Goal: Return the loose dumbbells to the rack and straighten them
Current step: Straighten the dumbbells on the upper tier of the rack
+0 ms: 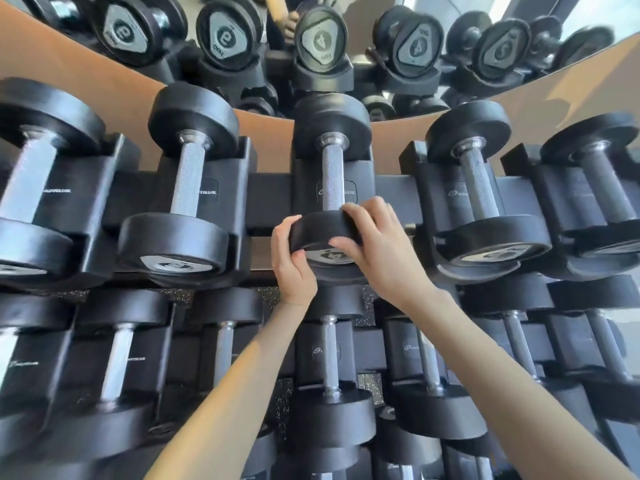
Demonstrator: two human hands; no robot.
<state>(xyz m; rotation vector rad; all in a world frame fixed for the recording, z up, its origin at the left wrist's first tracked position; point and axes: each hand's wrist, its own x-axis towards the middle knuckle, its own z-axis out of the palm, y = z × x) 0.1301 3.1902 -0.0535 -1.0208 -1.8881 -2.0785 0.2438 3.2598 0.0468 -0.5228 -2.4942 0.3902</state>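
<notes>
Landmark: centre dumbbell [332, 178], upper tier of the rack [270, 195].

- Nearest, below the centre dumbbell: a lower-tier dumbbell [328, 358] lies in its own cradle, handle pointing away from the viewer. More black dumbbells lie on either side of it. Speckled floor [277, 393] shows through the gaps.
- Two bare forearms reach up over the lower tier, one on each side of that lower dumbbell, and converge on the centre dumbbell's near head.
- Left grip [292, 261]: clasped on the left edge of the near head, fingers curled over the rim, thumb tucked under at the face.
- Right grip [377, 244]: clasped on the right side of the same head, fingers hooked over the top rim beside the handle, thumb pressed on the face just above the grey number plate.
- The plate is partly covered by the thumbs; the digit looks like a 4.
- Centre dumbbell: lies in its cradle, knurled handle running straight back, near head in both grips, far head against the back of the cradle.
- Left of it: left neighbour dumbbell [188, 181], cradled, handle leaning slightly leftward at the near end, untouched.
- Right of it: right neighbour dumbbell [476, 183], cradled, handle angled rightward at the near end, untouched. Further dumbbells lie beyond each neighbour, blurred at the frame edges.
- Behind the far head: a curved brown panel [86, 81].
- Beyond the panel: a mirror [367, 29] reflects the row's number plates. The plate reflected directly behind the centre dumbbell shows a 4.
</notes>
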